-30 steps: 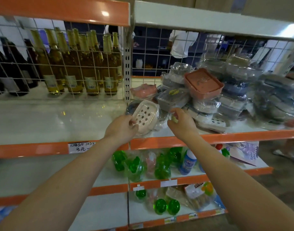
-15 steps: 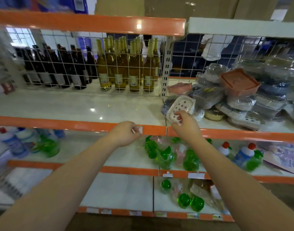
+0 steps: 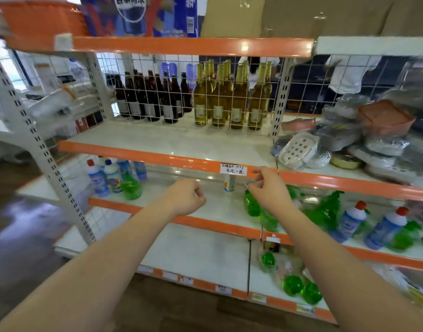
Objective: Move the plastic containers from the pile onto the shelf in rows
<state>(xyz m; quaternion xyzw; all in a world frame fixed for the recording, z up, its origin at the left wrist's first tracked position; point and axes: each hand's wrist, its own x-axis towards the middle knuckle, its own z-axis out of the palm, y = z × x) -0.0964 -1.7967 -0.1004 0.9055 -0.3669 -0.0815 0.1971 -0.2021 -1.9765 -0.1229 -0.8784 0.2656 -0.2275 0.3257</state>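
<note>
White perforated plastic soap container (image 3: 298,149), gripped half a second ago, is now being left leaning at the left edge of the wrapped-container pile (image 3: 363,140) on the orange-edged shelf (image 3: 181,146). Left hand (image 3: 185,197) is being held curled and empty; right hand (image 3: 269,188), loosely curled, is being withdrawn with nothing visibly gripped. No row is being started yet.

The shelf (image 3: 181,146) has a wide bare white top in front of the bottles (image 3: 193,97). A wire grid (image 3: 229,75) closes the back. The pile (image 3: 349,140) fills the right side past the post (image 3: 278,99).
</note>
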